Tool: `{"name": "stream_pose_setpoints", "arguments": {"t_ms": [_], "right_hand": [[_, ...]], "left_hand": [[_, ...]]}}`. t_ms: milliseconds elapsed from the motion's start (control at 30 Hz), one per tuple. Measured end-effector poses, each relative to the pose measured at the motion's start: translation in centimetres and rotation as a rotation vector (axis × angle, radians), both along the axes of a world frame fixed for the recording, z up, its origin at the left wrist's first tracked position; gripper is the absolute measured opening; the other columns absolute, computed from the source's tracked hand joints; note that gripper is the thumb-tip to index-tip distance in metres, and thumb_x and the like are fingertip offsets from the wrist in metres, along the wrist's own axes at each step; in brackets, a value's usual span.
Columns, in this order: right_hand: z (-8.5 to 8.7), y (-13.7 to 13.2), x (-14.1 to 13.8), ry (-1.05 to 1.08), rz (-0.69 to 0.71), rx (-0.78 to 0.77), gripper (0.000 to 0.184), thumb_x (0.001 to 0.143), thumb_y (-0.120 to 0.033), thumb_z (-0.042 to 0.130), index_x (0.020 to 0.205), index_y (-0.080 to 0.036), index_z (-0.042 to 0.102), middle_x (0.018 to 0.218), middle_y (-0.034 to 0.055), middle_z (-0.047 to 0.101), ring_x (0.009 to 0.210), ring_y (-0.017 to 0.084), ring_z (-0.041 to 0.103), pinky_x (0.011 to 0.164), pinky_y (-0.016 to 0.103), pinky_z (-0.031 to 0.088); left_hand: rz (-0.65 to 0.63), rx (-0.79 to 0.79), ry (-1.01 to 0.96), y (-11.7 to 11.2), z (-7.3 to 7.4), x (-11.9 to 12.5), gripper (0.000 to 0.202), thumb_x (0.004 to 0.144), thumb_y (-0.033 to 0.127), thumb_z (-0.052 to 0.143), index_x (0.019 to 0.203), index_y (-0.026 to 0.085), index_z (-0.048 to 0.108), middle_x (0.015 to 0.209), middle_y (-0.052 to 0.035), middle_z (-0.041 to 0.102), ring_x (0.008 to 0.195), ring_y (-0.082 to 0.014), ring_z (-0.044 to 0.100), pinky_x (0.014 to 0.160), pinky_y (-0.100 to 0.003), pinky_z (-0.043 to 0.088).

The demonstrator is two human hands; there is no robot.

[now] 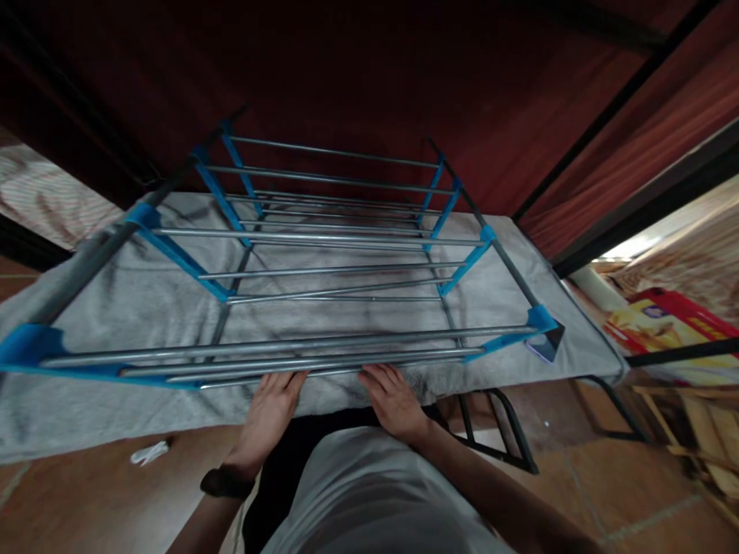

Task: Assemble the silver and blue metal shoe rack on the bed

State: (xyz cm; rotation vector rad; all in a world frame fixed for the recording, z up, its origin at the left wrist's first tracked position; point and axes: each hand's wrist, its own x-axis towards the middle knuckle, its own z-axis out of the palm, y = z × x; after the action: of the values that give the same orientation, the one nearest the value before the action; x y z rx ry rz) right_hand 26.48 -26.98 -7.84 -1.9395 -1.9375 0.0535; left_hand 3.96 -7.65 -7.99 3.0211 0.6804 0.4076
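A rack of grey metal tubes joined by blue plastic side pieces (176, 258) lies across a grey blanket (144, 285). Along its near side several thin rods run left to right between the side pieces. My left hand (274, 404) is at the lowest near metal rod (335, 372), left of its middle, with fingers curled over it. Farther right on the same rod, my right hand (392, 400) has its fingers bent over it too. Both thumbs point inward; the fingertips are partly hidden.
A phone-like flat object (546, 344) lies by the rack's near right corner. Dark red curtains (346, 77) hang behind. Black metal frame bars (629, 123) stand at the right, near a red and yellow box (675, 323). Something white (150, 453) lies on the tiled floor.
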Motion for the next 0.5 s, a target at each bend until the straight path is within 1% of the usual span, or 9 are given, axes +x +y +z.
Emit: {"name": "stream_pose_setpoints", "arguments": {"t_ms": [100, 233, 300, 367, 433, 500], "right_hand": [[-0.2, 0.8, 0.1, -0.043, 0.0, 0.004, 0.046, 0.094, -0.011, 0.048, 0.14, -0.017, 0.05, 0.139, 0.0098, 0.055, 0.127, 0.023, 0.047, 0.114, 0.044, 0.034], [-0.2, 2.0, -0.2, -0.13, 0.033, -0.02, 0.049, 0.095, -0.01, 0.048, 0.143, -0.018, 0.047, 0.137, 0.0102, 0.057, 0.126, 0.024, 0.051, 0.109, 0.041, 0.039], [-0.2, 2.9, -0.4, -0.186, 0.043, -0.041, 0.048, 0.094, -0.009, 0.049, 0.141, -0.018, 0.049, 0.132, 0.0109, 0.06, 0.118, 0.024, 0.057, 0.103, 0.04, 0.043], [-0.2, 3.8, -0.6, -0.243, 0.044, -0.074, 0.044, 0.094, -0.008, 0.05, 0.137, -0.019, 0.053, 0.123, 0.0102, 0.065, 0.105, 0.023, 0.063, 0.095, 0.037, 0.047], [-0.3, 4.5, -0.6, -0.296, 0.051, -0.104, 0.041, 0.095, -0.007, 0.049, 0.133, -0.021, 0.056, 0.113, 0.0085, 0.069, 0.094, 0.022, 0.066, 0.087, 0.034, 0.049], [-0.5, 4.9, -0.4, -0.333, 0.065, -0.099, 0.037, 0.096, -0.009, 0.049, 0.13, -0.022, 0.058, 0.107, 0.0072, 0.07, 0.089, 0.021, 0.067, 0.081, 0.032, 0.049]], "left_hand": [[-0.004, -0.026, 0.001, -0.4, 0.4, 0.1, 0.05, 0.087, 0.002, 0.042, 0.131, 0.019, 0.058, 0.123, -0.0119, 0.064, 0.116, -0.0285, 0.057, 0.1, -0.046, 0.046], [-0.016, -0.04, 0.009, -1.2, 1.1, 0.1, 0.047, 0.09, 0.003, 0.044, 0.131, 0.022, 0.057, 0.124, -0.0087, 0.063, 0.121, -0.0244, 0.053, 0.105, -0.043, 0.043], [-0.017, -0.017, 0.03, -1.5, 1.4, 0.2, 0.042, 0.093, 0.005, 0.046, 0.13, 0.021, 0.056, 0.125, -0.008, 0.062, 0.121, -0.0231, 0.053, 0.106, -0.041, 0.042], [-0.013, 0.01, 0.046, -1.7, 1.6, 0.4, 0.038, 0.095, 0.006, 0.047, 0.129, 0.019, 0.056, 0.124, -0.008, 0.062, 0.119, -0.0221, 0.054, 0.105, -0.039, 0.042], [-0.001, 0.016, 0.039, -1.8, 1.8, 0.6, 0.032, 0.097, 0.009, 0.046, 0.125, 0.018, 0.057, 0.12, -0.0079, 0.063, 0.115, -0.021, 0.055, 0.103, -0.038, 0.043], [0.014, -0.002, 0.011, -1.9, 1.9, 0.6, 0.027, 0.099, 0.013, 0.045, 0.121, 0.018, 0.059, 0.117, -0.0079, 0.063, 0.112, -0.0204, 0.056, 0.101, -0.037, 0.044]]}}
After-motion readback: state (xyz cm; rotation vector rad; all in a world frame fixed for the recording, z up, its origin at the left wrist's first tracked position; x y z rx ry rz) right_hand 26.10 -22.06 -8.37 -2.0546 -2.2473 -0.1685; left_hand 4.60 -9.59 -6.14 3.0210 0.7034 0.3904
